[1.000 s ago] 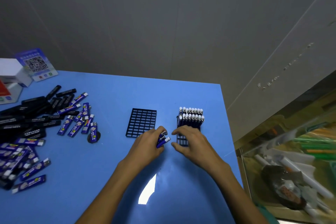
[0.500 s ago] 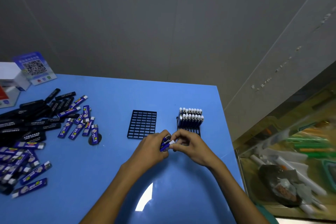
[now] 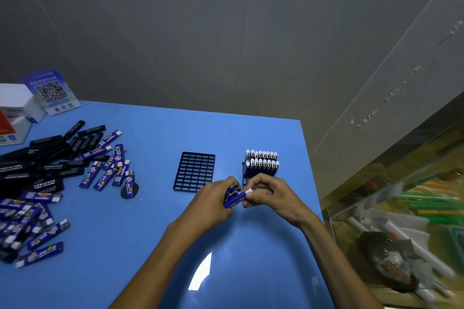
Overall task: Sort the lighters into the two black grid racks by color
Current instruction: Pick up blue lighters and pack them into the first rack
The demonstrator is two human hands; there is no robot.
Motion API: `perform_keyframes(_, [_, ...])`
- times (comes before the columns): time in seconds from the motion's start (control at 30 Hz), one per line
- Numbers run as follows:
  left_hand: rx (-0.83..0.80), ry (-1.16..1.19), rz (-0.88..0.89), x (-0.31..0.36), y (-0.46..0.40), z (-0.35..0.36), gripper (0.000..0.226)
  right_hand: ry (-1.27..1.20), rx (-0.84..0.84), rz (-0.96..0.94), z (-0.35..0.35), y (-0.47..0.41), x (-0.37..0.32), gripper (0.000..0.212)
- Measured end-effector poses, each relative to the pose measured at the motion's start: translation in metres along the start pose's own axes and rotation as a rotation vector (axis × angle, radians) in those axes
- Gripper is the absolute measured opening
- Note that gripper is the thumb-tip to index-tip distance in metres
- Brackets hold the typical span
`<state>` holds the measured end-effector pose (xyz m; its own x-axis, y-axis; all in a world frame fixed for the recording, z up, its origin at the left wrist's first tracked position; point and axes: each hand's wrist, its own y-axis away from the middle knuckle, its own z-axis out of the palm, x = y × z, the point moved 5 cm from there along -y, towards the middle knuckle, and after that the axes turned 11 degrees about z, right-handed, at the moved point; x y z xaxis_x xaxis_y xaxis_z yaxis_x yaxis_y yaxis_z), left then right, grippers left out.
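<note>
At the left of the frame, loose black lighters (image 3: 37,163) and blue lighters (image 3: 105,173) lie scattered on a blue table (image 3: 150,233). At centre sits an unfilled black rack (image 3: 194,172). Just below it, the left hand (image 3: 213,206) grips a small bundle of blue lighters (image 3: 232,197); the right hand (image 3: 273,198) pinches one by its white cap. Right of centre stands a second rack (image 3: 261,167), part-filled. The lighters look light, stiff and smooth, best pinched near the cap.

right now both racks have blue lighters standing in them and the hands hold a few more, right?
Not quite: the head view shows only the right rack holding standing blue lighters. The left rack is empty. Both hands do hold more.
</note>
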<state>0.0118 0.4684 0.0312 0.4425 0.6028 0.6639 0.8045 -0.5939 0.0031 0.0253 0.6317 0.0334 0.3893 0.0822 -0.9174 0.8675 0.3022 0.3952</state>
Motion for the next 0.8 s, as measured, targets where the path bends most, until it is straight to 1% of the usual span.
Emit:
perform_keyframes(0.07, [-0.002, -0.010, 0.006, -0.002, 0.001, -0.001, 0.037, -0.026, 0.038, -0.014, -0.007, 0.002, -0.003, 0.009])
perform_keyframes(0.13, [0.001, -0.032, -0.006, -0.008, 0.004, -0.003, 0.036, -0.061, 0.118, -0.039, -0.022, 0.005, -0.007, 0.006])
perform_keyframes(0.23, [0.035, -0.026, -0.052, -0.019, 0.010, -0.007, 0.034, -0.048, 0.168, -0.061, -0.037, 0.008, -0.012, 0.007])
perform_keyframes(0.53, [0.098, 0.019, -0.053, -0.025, 0.011, -0.011, 0.030, 0.141, 0.325, -0.096, -0.040, -0.002, -0.006, 0.016])
perform_keyframes(0.7, [0.122, 0.023, -0.065, -0.030, 0.011, -0.013, 0.031, 0.306, 0.406, -0.161, -0.037, -0.007, -0.003, 0.017])
perform_keyframes(0.8, [0.117, 0.030, -0.079, -0.032, 0.011, -0.012, 0.032, 0.365, 0.423, -0.174, -0.036, -0.012, 0.001, 0.027])
